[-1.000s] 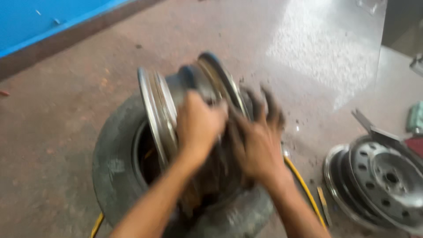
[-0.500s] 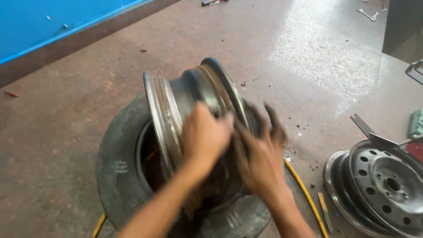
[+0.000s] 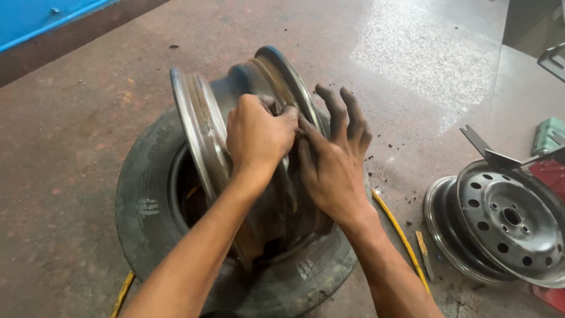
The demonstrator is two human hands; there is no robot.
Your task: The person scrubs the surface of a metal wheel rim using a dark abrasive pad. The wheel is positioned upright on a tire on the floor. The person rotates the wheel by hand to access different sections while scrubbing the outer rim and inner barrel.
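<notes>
— Looking left to right: your steel wheel rim (image 3: 235,118) stands tilted on edge inside the black tyre (image 3: 147,200) lying flat on the floor (image 3: 76,118). A second ago both hands were a blur on it; now they hold steady and the rim leans slightly more upright.

— And your grip?

— Your left hand (image 3: 259,138) is curled shut over the rim's barrel. Your right hand (image 3: 332,159) presses against it, fingers spread open, clasping nothing. Further right lie a yellow hose (image 3: 400,235) and another steel wheel (image 3: 500,227).
</notes>
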